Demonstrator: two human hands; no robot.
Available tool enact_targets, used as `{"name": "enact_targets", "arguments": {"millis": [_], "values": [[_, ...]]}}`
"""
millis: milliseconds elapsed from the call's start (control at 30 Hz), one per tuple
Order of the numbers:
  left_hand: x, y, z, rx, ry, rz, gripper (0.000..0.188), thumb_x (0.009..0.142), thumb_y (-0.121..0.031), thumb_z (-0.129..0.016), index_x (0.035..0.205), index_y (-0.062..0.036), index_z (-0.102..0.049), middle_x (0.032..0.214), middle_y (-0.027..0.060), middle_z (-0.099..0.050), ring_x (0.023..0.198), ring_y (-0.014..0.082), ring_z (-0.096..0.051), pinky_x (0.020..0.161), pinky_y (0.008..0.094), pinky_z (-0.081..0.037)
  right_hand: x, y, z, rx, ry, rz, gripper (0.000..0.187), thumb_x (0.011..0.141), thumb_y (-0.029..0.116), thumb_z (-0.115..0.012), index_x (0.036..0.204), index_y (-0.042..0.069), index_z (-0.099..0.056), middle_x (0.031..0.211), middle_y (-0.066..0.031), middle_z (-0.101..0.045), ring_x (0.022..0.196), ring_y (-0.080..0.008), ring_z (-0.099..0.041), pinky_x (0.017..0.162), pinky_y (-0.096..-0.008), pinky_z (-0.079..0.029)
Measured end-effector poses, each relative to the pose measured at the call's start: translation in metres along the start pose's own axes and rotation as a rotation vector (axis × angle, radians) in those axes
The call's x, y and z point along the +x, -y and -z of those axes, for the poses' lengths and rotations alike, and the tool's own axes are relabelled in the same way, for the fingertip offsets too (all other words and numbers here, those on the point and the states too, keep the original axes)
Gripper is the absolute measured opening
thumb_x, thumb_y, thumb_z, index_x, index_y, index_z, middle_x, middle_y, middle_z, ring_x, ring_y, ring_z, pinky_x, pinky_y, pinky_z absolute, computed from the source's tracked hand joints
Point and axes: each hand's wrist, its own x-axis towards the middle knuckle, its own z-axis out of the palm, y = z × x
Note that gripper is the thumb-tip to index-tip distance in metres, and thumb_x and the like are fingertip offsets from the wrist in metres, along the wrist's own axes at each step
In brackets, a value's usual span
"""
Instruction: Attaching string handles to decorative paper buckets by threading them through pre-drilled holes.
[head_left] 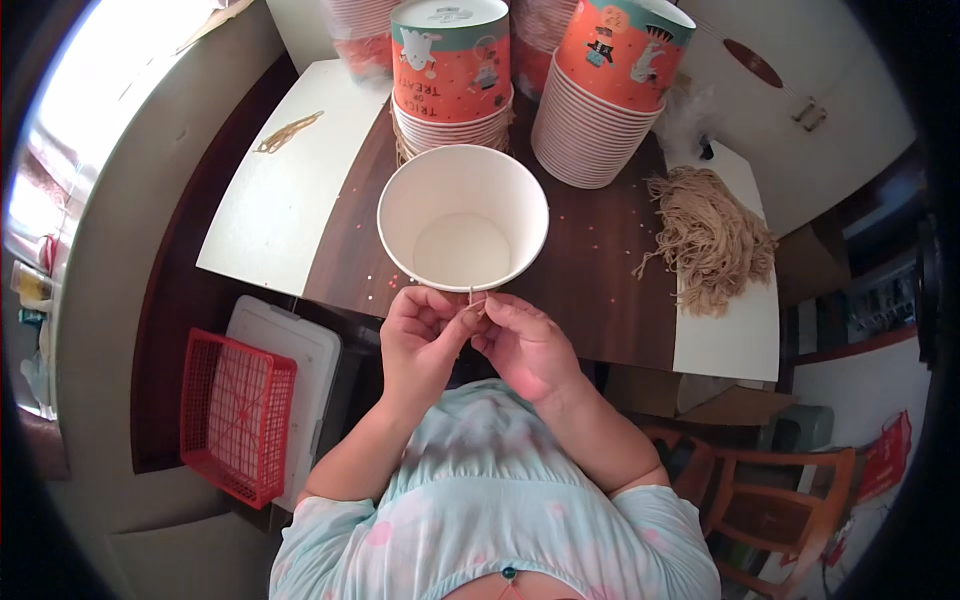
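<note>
Left hand: the left hand [418, 340] pinches a short tan string [474, 303], fingertips closed on it.
Right hand: the right hand [525, 345] meets it, fingers nipped onto the same string.
String: right at the near rim of the white paper bucket [463, 218].
Bucket: upright, open, on the dark table [590, 270].
Behind: stacks of printed buckets [600, 95].
Right side: a bundle of tan strings [708, 238].

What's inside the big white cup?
The white cup looks empty: only its bare white bottom shows. The near inner wall is hidden behind the rim, by both hands.
</note>
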Motion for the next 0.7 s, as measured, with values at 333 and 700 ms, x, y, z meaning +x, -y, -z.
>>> {"name": "enact_targets", "arguments": {"millis": [333, 700], "values": [[-0.007, 0.014, 0.005, 0.472, 0.004, -0.306, 0.012, 0.082, 0.008, -0.063, 0.092, 0.0021, -0.061, 0.085, 0.0054, -0.063, 0.066, 0.0072, -0.061, 0.057, 0.0205, -0.050, 0.002, -0.012, -0.006, -0.045, -0.134, 0.067, 0.022, 0.092, 0.021, -0.058, 0.106, 0.007, -0.067, 0.095, 0.0003, -0.067, 0.085, -0.0088, -0.058, 0.074, -0.0248, -0.041], [-0.004, 0.000, 0.001, 0.767, 0.079, -0.477, 0.010, 0.083, 0.007, -0.065, 0.091, 0.0030, -0.061, 0.085, 0.0063, -0.065, 0.070, 0.0095, -0.061, 0.059, 0.0199, -0.048, 0.004, -0.008, 0.013, 0.022, -0.082, 0.000, 0.023, 0.090, 0.021, -0.054, 0.105, 0.007, -0.065, 0.097, -0.0015, -0.066, 0.087, -0.0114, -0.059, 0.077, -0.0260, -0.042]]}}
